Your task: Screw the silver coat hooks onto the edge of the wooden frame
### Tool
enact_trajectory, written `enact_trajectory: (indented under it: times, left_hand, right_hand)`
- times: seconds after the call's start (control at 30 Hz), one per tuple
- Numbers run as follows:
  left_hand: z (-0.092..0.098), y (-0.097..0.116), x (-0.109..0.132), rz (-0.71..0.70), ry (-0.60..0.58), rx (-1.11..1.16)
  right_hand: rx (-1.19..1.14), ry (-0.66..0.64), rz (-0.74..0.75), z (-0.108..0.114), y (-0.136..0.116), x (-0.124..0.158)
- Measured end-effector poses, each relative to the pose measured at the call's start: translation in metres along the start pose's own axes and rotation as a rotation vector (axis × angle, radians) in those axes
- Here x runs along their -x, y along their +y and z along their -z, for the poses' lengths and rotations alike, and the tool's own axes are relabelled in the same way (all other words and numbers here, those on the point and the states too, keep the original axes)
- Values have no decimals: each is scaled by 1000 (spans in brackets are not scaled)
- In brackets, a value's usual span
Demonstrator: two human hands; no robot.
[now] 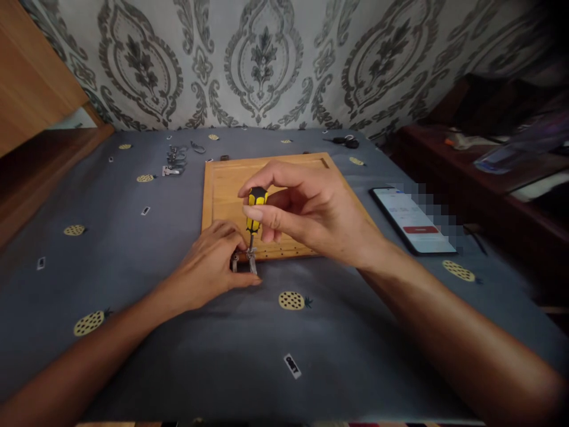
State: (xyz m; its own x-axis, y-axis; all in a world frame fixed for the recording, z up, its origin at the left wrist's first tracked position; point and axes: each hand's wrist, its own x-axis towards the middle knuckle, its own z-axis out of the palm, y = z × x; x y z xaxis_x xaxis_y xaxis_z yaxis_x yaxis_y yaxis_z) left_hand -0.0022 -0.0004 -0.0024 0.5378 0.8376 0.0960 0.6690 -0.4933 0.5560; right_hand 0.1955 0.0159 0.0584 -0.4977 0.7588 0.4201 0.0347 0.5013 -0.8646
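Right-hand grip: the right hand (pixel 311 216) pinches the screwdriver (pixel 256 203) between thumb and fingers, near the centre of the frame; its shaft points down, almost upright.
Under the tip: a metal fitting (pixel 253 264) at the lower edge of the wooden board (pixel 231 193), just below the centre; the tip seems to meet it.
Left-hand grip: the left hand (pixel 216 256) curls round this place, thumb near the fitting's lower end; whether it pinches firmly, I cannot tell.
Good turning: I would keep the shaft square to the board, press down lightly, and turn by small, even strokes; the left fingers should hold the fitting flat but away from the tip, because a slip could scratch the wood or hurt the thumb.
Around the board: loose metal pieces (pixel 176 156) at upper left; a phone (pixel 411 222) at right; all on blue-grey cloth (pixel 178 367).
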Motion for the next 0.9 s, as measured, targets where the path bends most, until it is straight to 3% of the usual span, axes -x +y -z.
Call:
enact_trajectory:
  times: [0.13,0.4,0.63,0.9]
  left_hand:
    - [0,0,0,12,10,9]
    - [-1,-1,0,7,-4,-10]
    - [-2,-3,1,-4,21,18]
    - [-1,-2,0,-12,-5,-8]
  right_hand:
    - [-58,71,-23,-4,4,0]
    - [6,-25,30,-1,2,0]
    - [-34,37,4,-4,3,0]
    - [-45,-55,-10,-1,-1,0]
